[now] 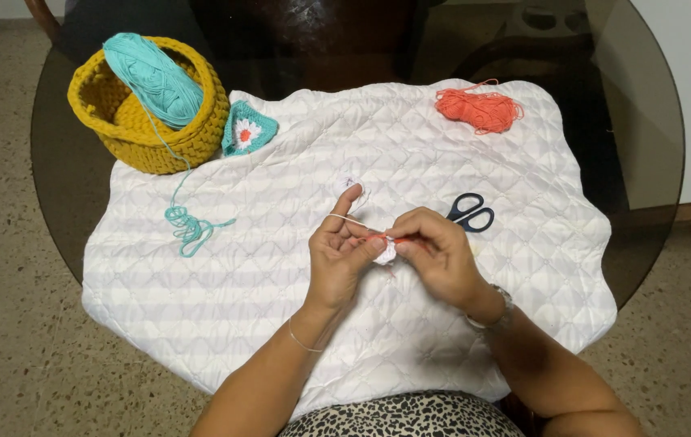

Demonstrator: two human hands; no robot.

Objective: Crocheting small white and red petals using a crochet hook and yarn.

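Leopard-print fabric (406,417) on the person's lap fills the bottom edge of the frame, and just above it both forearms rise to the middle. At centre the left hand (341,255) pinches a small white crocheted piece with an orange edge (386,251), its forefinger raised to carry a thin white strand (351,221). Meeting it, the right hand (434,255) is closed around what seems a slim hook, mostly hidden. Keeping that strand taut and the piece pinched close to the stitch should give even loops. Black-handled scissors (471,213) lie just right of the hands. Further out sit a loose coral yarn bundle (479,109) at upper right, a teal crocheted flower square (246,129), and a mustard crocheted basket (199,137) holding a teal yarn ball (155,77) at upper left. All rest on a white quilted cloth (280,267) over a round glass table (637,162) above speckled flooring (5,324).
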